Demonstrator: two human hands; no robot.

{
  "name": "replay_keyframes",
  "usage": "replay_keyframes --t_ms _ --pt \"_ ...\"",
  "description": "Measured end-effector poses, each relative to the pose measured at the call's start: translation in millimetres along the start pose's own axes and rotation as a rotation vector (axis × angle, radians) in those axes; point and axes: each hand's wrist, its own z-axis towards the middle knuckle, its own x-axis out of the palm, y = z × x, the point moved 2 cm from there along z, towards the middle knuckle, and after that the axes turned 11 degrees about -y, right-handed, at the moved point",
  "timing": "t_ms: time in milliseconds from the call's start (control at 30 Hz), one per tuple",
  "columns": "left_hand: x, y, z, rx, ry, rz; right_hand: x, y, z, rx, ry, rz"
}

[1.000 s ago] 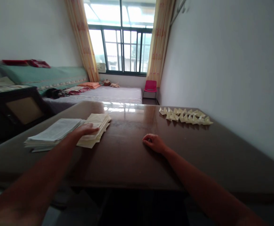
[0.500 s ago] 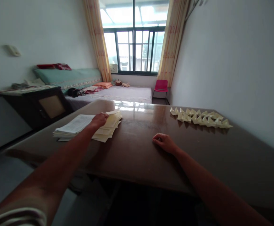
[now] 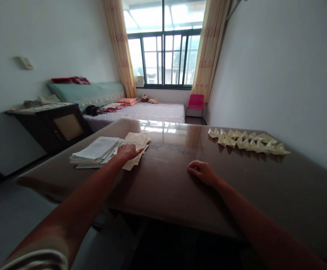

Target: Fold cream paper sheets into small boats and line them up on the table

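Note:
My left hand (image 3: 129,151) lies on the pile of pale yellow paper sheets (image 3: 137,138), fingers down on it and one stretched toward its right edge. No sheet is visibly lifted, and the hand covers part of the pile. Just left of it is a thick stack of white printed paper (image 3: 97,148), touching or overlapping the yellow sheets. My right hand (image 3: 203,171) rests on its side on the brown tabletop, its fingers curled in and no object seen in them. Farther right stand several pale yellow folded paper pieces (image 3: 246,142) with pointed tips, grouped in rows.
The glossy brown table (image 3: 169,187) has its near edge in front of me. Beyond it are a bed (image 3: 163,110), a pink chair (image 3: 195,101) and a window with curtains. A dark cabinet (image 3: 48,123) stands at the left, and a white wall runs along the right.
My left hand has come nearer and lower from the far edge of the yellow sheets, onto their middle. The right hand stays put on the table. The whole view has shifted slightly.

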Motion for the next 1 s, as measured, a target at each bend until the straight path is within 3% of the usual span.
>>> replay_keyframes --t_ms 300,633,867,1000 --pt "-9.6 -14.7 34.0 -0.075 0.074 -0.113 -0.7 -0.4 -0.6 0.023 0.016 0.03" --pt "-22.7 12.4 33.1 -0.109 0.167 -0.357 -1.4 -0.3 -0.1 0.029 0.051 0.045" --pt "-14.9 26.9 1.6 -0.087 0.045 -0.525 -1.0 -4.7 -3.4 0.077 -0.002 0.044" --pt "2.4 31.6 -20.6 -0.104 -0.106 -0.568 10.3 6.4 7.3 0.11 0.124 0.033"
